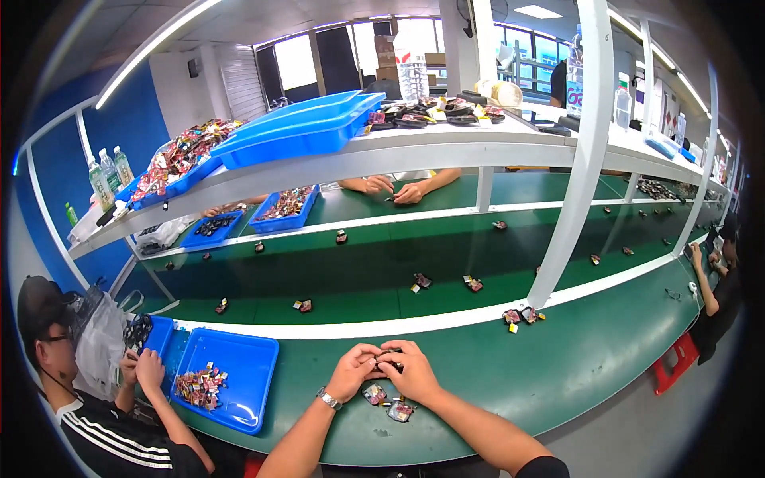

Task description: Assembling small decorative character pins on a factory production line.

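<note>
My left hand [353, 373], with a watch on its wrist, and my right hand [412, 373] meet over the green bench [470, 382]. Between their curled fingers they grip a small dark part [389, 366], mostly hidden. Just below the hands lie two small electronic assemblies, a left one [374, 393] and a right one [400, 411], each dark with reddish and pale patches. More such assemblies form a little cluster [519, 318] by the white post, to the right of my hands.
A blue tray [268, 374] holding small reddish parts stands to my left, beside a co-worker [119, 414]. Beyond the white rail [351, 330] runs a green conveyor belt [358, 287] with scattered assemblies. A white post [570, 175] rises at right; a loaded shelf [343, 163] crosses above.
</note>
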Motion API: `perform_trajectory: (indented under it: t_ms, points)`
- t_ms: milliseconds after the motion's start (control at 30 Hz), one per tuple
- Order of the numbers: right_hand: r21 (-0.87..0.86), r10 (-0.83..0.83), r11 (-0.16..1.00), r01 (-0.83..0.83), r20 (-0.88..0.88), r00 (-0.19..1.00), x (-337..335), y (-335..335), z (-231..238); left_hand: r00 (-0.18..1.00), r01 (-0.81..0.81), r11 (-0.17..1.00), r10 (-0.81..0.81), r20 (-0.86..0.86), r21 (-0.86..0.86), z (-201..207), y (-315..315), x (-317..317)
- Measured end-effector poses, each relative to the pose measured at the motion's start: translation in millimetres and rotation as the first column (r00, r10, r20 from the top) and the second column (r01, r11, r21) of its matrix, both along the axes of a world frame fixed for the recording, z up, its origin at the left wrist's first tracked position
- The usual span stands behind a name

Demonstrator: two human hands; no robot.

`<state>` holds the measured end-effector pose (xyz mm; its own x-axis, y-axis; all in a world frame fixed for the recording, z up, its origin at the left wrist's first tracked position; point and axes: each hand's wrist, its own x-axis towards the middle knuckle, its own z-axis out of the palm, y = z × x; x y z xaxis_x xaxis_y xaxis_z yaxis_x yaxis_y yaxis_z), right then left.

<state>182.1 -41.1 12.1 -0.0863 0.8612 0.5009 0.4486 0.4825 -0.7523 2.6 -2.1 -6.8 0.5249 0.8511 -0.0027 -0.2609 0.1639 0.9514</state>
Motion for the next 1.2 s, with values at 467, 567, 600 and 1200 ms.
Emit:
perform_trajectory:
  t_ms: [467,567,600,1200]
  points:
    - [0.245,-0.007,0.969,-0.025,0.131,0.991,-6,4,11,0.990,-0.056,0.998,0.059,0.124,-0.028,-3,2,-5]
    - [0.256,-0.035,0.967,0.005,0.114,0.993,0,3,6,0.990,-0.035,0.999,0.037,0.133,-0.022,-1,1,-1]
    - [0.235,-0.042,0.972,0.021,0.085,0.995,0,3,5,0.991,-0.022,1.000,0.024,0.128,-0.019,-1,1,-1]
    - [0.129,-0.021,0.991,0.025,-0.034,0.999,-3,5,-2,0.992,-0.043,0.999,0.045,0.117,-0.014,2,-1,-1]
